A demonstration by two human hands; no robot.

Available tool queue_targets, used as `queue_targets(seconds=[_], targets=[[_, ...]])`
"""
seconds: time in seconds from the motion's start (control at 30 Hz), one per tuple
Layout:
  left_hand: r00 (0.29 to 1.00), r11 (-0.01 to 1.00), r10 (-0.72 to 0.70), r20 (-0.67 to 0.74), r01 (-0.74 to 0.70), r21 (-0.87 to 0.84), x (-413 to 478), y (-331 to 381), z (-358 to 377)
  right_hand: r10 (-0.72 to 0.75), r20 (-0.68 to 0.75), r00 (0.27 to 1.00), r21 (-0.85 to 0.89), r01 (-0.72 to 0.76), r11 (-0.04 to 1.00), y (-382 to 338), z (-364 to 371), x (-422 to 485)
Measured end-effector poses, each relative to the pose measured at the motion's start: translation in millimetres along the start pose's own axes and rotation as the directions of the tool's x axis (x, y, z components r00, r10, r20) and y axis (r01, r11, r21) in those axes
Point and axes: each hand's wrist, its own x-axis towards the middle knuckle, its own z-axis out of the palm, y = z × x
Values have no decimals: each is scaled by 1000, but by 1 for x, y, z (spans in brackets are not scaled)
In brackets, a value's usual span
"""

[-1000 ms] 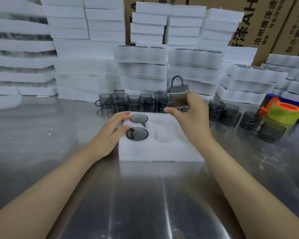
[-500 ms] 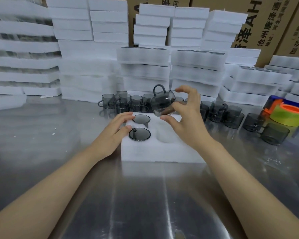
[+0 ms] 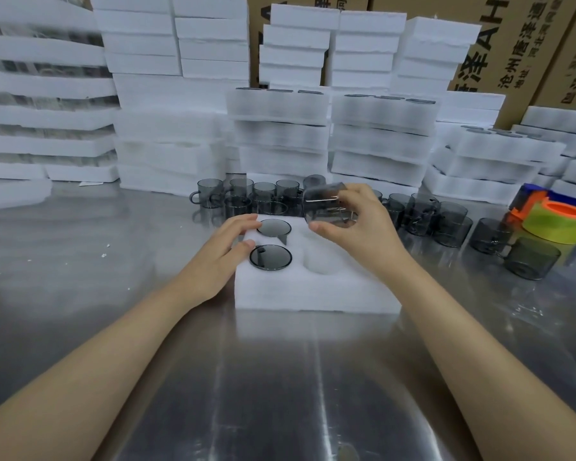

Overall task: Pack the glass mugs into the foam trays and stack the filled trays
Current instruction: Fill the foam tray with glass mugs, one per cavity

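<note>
Holding a smoky glass mug (image 3: pixel 326 206) tipped just above the far right of a foam tray (image 3: pixel 313 296), a person is working through the filling step of the packing job. The right hand (image 3: pixel 363 234) is pinching the mug with the thumb underneath and the fingers over the top, its grip clenching the glass and holding it clear of the foam. The wrist is bending inward, the forearm reaching in from the near right. The left hand (image 3: pixel 222 252) is lying flat on the tray's left edge, fingers straight, its grip released and grasping nothing, seemingly steadying the block. Two mugs are already sitting in the left pockets: the far seated mug (image 3: pixel 273 227) and the near seated mug (image 3: pixel 270 257). The near right pocket (image 3: pixel 323 262) is standing empty; the pocket beyond it is hiding behind the held mug. The next move is likely calling for turning the mug to match its neighbours and pressing it squarely into a free pocket. More loose mugs (image 3: pixel 446 217) are waiting on the steel surface (image 3: pixel 280 394), in front of stacked trays (image 3: pixel 379 134).
</note>
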Motion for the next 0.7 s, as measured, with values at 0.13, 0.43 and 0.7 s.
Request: queue_targets(seconds=[0.13, 0.43, 0.7], targets=[[1000, 1000, -3, 5, 3, 5, 0, -3, -1, 25, -95, 995, 74, -18, 997, -2, 1, 0], [1000, 1000, 0, 5, 0, 1, 0, -3, 0, 216, -167, 962, 84, -205, 975, 5, -3, 1], [1000, 1000, 7, 3, -7, 3, 1, -4, 0, 124, -81, 989, -143, -134, 980, 5, 1, 2]])
